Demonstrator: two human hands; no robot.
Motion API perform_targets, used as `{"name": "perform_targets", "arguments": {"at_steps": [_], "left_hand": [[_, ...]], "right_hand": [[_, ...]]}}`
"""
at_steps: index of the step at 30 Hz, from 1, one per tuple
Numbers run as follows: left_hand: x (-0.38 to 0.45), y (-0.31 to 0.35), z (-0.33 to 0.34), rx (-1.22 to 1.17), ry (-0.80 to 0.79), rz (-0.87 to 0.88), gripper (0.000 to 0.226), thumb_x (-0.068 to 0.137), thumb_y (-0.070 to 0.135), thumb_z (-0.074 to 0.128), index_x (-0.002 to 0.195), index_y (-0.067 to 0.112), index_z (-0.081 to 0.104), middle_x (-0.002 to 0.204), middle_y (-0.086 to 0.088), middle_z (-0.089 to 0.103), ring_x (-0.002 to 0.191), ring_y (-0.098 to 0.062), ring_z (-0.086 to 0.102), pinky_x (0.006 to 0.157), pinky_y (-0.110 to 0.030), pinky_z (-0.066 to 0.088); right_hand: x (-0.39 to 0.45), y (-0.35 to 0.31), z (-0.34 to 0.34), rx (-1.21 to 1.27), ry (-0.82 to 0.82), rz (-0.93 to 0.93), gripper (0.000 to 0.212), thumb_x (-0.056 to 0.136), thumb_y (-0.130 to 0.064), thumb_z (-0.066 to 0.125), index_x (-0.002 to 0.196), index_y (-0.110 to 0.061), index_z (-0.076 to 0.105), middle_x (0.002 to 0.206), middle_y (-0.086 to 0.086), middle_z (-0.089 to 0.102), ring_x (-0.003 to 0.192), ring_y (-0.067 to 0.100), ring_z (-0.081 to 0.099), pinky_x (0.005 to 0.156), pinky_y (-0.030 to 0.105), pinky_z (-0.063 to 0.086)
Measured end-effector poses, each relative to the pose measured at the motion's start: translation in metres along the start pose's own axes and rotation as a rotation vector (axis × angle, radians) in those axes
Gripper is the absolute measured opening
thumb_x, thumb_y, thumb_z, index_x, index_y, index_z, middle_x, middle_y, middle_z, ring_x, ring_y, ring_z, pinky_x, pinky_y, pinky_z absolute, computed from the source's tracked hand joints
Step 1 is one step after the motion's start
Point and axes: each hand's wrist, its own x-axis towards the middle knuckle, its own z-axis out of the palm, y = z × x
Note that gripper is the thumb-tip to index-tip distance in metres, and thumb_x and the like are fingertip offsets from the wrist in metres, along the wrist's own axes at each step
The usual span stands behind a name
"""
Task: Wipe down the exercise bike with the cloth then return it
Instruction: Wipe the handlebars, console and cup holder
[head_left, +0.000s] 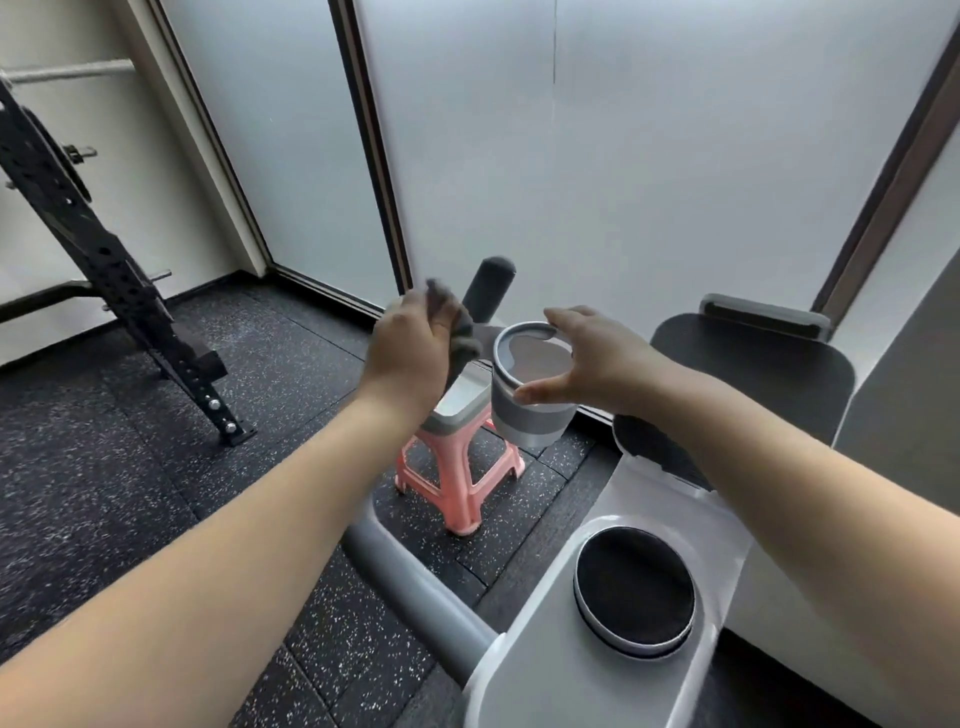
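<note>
Stool (457, 467) left of bike (597, 649); rack (104, 270) far left; cup holder (530, 384) above stool.

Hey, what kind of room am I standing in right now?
Most likely a home or small gym. There's a black weight rack on the left, speckled rubber flooring, and the white exercise bike that you're leaning over.

No legible text, label, brand mark, number or sign is found anywhere in the head view. The exercise bike (587, 670) shows plain white and grey surfaces with no readable marking. The grey cup holder (530, 410), the pink stool (462, 483) and the black perforated rack (104, 260) likewise bear no readable lettering.
</note>
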Motion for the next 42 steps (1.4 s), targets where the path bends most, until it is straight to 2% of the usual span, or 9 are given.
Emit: {"name": "perform_targets", "arguments": {"at_steps": [3, 6, 13, 19, 25, 30, 33, 37, 42], "left_hand": [[0.024, 0.022, 0.025, -0.133, -0.106, 0.058, 0.048, 0.094, 0.038, 0.046, 0.136, 0.016, 0.042, 0.116, -0.012, 0.052, 0.085, -0.017, 0.061, 0.086, -0.017, 0.042], [0.023, 0.012, 0.035, -0.110, -0.088, 0.071, 0.046, 0.093, 0.039, 0.045, 0.134, 0.018, 0.043, 0.113, -0.017, 0.054, 0.084, -0.029, 0.062, 0.084, -0.037, 0.052], [0.004, -0.018, 0.005, -0.067, -0.098, 0.095, 0.025, 0.098, 0.022, 0.044, 0.118, 0.015, 0.059, 0.098, -0.005, 0.062, 0.069, -0.013, 0.060, 0.058, -0.012, 0.047], [0.029, 0.018, 0.039, 0.128, -0.146, 0.402, 0.055, 0.088, 0.031, 0.059, 0.139, 0.019, 0.043, 0.139, -0.016, 0.036, 0.112, -0.040, 0.052, 0.098, -0.048, 0.044], [0.048, 0.031, 0.040, 0.251, -0.021, 0.456, 0.027, 0.089, 0.037, 0.057, 0.097, 0.013, 0.064, 0.105, -0.011, 0.055, 0.084, -0.036, 0.061, 0.077, -0.035, 0.047], [0.069, 0.050, 0.023, 0.165, -0.213, 0.280, 0.043, 0.095, 0.047, 0.041, 0.081, 0.014, 0.066, 0.084, -0.003, 0.070, 0.086, -0.025, 0.065, 0.080, -0.030, 0.048], [0.079, 0.052, 0.016, -0.099, -0.304, 0.123, 0.041, 0.096, 0.047, 0.040, 0.117, 0.016, 0.058, 0.109, -0.006, 0.066, 0.105, -0.023, 0.060, 0.091, -0.026, 0.042], [0.048, 0.031, 0.038, 0.191, -0.069, 0.523, 0.047, 0.089, 0.036, 0.052, 0.131, 0.014, 0.047, 0.147, -0.014, 0.029, 0.129, -0.038, 0.035, 0.105, -0.039, 0.032], [0.052, 0.024, 0.051, 0.416, 0.042, 0.686, 0.039, 0.092, 0.036, 0.047, 0.082, 0.004, 0.066, 0.097, -0.017, 0.063, 0.088, -0.040, 0.056, 0.070, -0.045, 0.053]], "right_hand": [[0.002, 0.003, 0.002, -0.006, 0.005, -0.001, 0.111, 0.059, -0.060, 0.076, 0.147, -0.011, 0.027, 0.150, 0.008, 0.036, 0.137, 0.022, 0.035, 0.113, 0.030, 0.029], [0.002, 0.004, 0.003, -0.009, 0.012, 0.004, 0.113, 0.059, -0.061, 0.076, 0.147, -0.011, 0.027, 0.152, 0.008, 0.034, 0.139, 0.021, 0.034, 0.113, 0.029, 0.027], [0.002, 0.002, 0.002, 0.000, -0.005, 0.007, 0.115, 0.059, -0.060, 0.077, 0.148, -0.011, 0.025, 0.153, 0.007, 0.032, 0.139, 0.021, 0.033, 0.115, 0.030, 0.025], [0.002, 0.002, 0.003, -0.006, 0.009, 0.009, 0.110, 0.059, -0.059, 0.077, 0.145, -0.010, 0.030, 0.149, 0.009, 0.037, 0.137, 0.022, 0.036, 0.113, 0.031, 0.029], [0.002, 0.002, 0.005, -0.003, 0.019, 0.007, 0.111, 0.059, -0.059, 0.077, 0.146, -0.010, 0.028, 0.150, 0.008, 0.036, 0.137, 0.021, 0.035, 0.112, 0.030, 0.028], [0.002, 0.002, 0.005, 0.003, 0.019, 0.011, 0.113, 0.059, -0.059, 0.077, 0.147, -0.011, 0.026, 0.152, 0.007, 0.034, 0.139, 0.020, 0.033, 0.112, 0.028, 0.025], [0.001, 0.002, 0.005, 0.004, 0.019, 0.013, 0.113, 0.059, -0.060, 0.077, 0.148, -0.011, 0.026, 0.151, 0.007, 0.034, 0.139, 0.020, 0.033, 0.113, 0.028, 0.025], [0.001, 0.001, 0.006, 0.016, 0.031, 0.013, 0.105, 0.058, -0.059, 0.078, 0.143, -0.013, 0.035, 0.145, 0.008, 0.042, 0.134, 0.022, 0.040, 0.111, 0.030, 0.031], [0.001, 0.001, 0.005, 0.024, 0.025, -0.002, 0.101, 0.059, -0.056, 0.079, 0.141, -0.014, 0.036, 0.140, 0.007, 0.046, 0.130, 0.022, 0.042, 0.108, 0.031, 0.034]]}}
